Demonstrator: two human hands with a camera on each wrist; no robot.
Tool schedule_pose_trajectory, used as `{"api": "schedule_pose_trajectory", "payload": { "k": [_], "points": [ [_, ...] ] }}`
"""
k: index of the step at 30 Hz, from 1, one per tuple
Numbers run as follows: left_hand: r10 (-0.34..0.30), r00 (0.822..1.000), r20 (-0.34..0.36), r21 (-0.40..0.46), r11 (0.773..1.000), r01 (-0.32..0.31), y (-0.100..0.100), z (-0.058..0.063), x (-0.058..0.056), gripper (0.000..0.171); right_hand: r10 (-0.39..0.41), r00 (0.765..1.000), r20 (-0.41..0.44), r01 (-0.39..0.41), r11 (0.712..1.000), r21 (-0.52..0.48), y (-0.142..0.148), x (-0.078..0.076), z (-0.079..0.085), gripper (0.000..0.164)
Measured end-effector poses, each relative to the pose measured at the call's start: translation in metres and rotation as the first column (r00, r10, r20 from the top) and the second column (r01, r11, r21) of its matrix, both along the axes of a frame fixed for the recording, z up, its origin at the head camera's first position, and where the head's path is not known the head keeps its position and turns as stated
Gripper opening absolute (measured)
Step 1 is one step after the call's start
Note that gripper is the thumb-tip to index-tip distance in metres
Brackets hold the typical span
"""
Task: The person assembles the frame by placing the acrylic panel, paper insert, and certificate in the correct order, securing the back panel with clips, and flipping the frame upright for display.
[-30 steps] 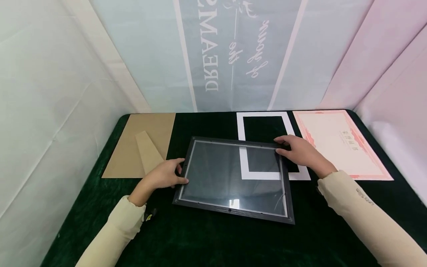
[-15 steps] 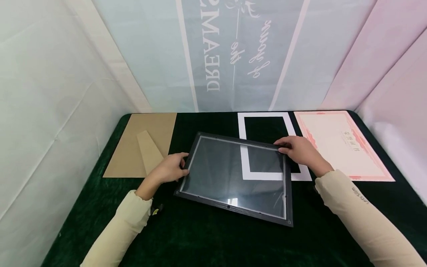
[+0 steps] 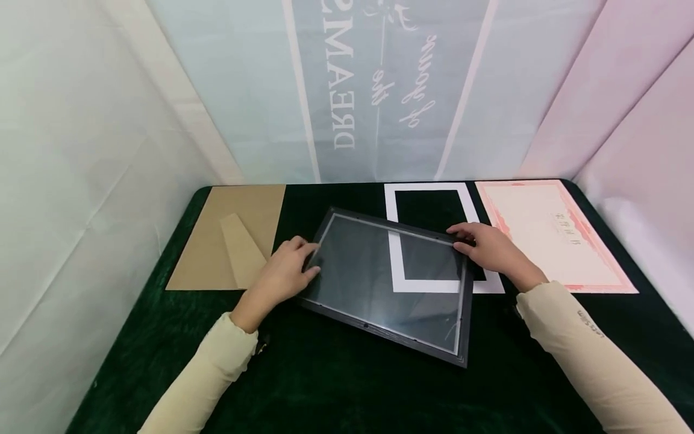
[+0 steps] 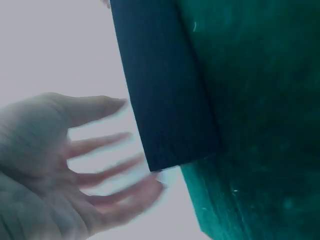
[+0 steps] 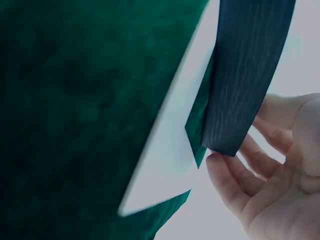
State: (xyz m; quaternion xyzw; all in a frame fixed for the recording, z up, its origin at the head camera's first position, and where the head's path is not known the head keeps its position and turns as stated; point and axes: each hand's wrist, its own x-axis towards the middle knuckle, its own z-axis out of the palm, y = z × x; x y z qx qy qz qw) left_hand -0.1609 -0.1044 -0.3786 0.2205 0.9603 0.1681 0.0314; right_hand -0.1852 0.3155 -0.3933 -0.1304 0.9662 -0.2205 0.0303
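A dark picture frame [image 3: 379,283] with a clear pane stands out at the middle of the table in the head view, turned askew. Through its pane part of a white mat [image 3: 398,259] shows. My left hand [image 3: 284,268] is at the frame's left edge. In the left wrist view its fingers [image 4: 107,177] are spread and fairly straight, blurred, with the thumb tip beside the frame's side [image 4: 165,90]. My right hand [image 3: 485,244] grips the far right corner. The right wrist view shows its fingers [image 5: 235,182] curled at the end of the frame's side [image 5: 250,75].
A tan backing board [image 3: 195,253] with a stand leg [image 3: 238,247] lies at the back left. At the back right lies a pink-bordered certificate sheet [image 3: 542,241]. Dark green cloth [image 3: 336,392] covers the table, with fabric walls [image 3: 374,163] behind and at both sides.
The frame has turned clockwise, its left end swinging away from me. My left hand has moved forward and right along with that edge, its fingers looser. The right hand stays at the corner.
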Motion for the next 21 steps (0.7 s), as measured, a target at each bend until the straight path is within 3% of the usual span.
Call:
{"api": "schedule_pose_trajectory", "payload": {
  "k": [2,4,6,8,13,21],
  "points": [
    [-0.123,0.987,-0.099,0.014,0.992,0.125,0.005,0.002,0.010,0.043,0.020,1.000,0.002,-0.020,1.000,-0.014,-0.001,-0.001,0.000,0.035],
    [-0.257,0.955,-0.150,0.015,0.965,0.262,0.011,0.003,0.020,0.040,0.034,0.999,0.007,-0.034,0.999,-0.023,-0.002,-0.002,0.001,0.036],
    [-0.364,0.920,-0.145,0.008,0.929,0.369,0.016,0.004,0.029,0.039,0.037,0.999,0.014,-0.037,0.999,-0.024,-0.003,-0.004,0.002,0.036],
    [-0.432,0.895,-0.111,-0.014,0.901,0.433,0.019,0.002,0.035,0.038,0.034,0.999,0.020,-0.034,0.999,-0.021,-0.004,-0.004,0.002,0.036],
    [-0.469,0.883,-0.031,-0.051,0.883,0.467,0.021,-0.003,0.040,0.030,0.034,0.999,0.021,-0.033,0.999,-0.031,-0.005,-0.005,0.001,0.035],
    [-0.515,0.857,-0.011,-0.031,0.857,0.515,0.015,-0.005,0.036,0.013,0.012,1.000,-0.009,-0.013,0.999,-0.042,-0.006,-0.002,-0.002,0.034]
  ]
}}
